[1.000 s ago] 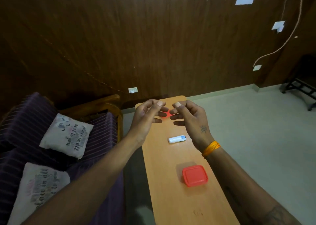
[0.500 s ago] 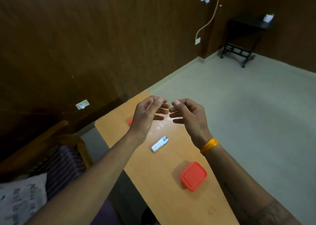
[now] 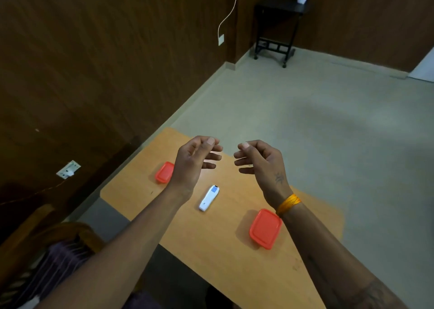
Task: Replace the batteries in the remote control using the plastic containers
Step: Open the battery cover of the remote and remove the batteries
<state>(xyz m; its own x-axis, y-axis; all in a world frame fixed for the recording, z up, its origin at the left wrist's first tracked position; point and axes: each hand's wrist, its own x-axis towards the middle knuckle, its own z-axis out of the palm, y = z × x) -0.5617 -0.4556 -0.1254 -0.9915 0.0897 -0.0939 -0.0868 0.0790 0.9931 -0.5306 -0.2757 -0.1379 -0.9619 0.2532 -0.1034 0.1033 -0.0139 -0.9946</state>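
Head view: empty loose-curled left hand (image 3: 192, 160) over far container (image 3: 164, 172); right hand (image 3: 263, 160) likewise.

The table (image 3: 211, 245) is smooth orange-tan wood laminate with a faint sheen, and on it lie a glossy white plastic remote (image 3: 209, 198) and two red plastic containers (image 3: 265, 229) (image 3: 164, 172) with smooth, satin lids. Dark wood panelling (image 3: 105, 62) with visible grain covers the walls, and the floor (image 3: 328, 125) looks matt and pale.

Home rm: sofa (image 3: 54, 259), wood-panel wall (image 3: 105, 50).
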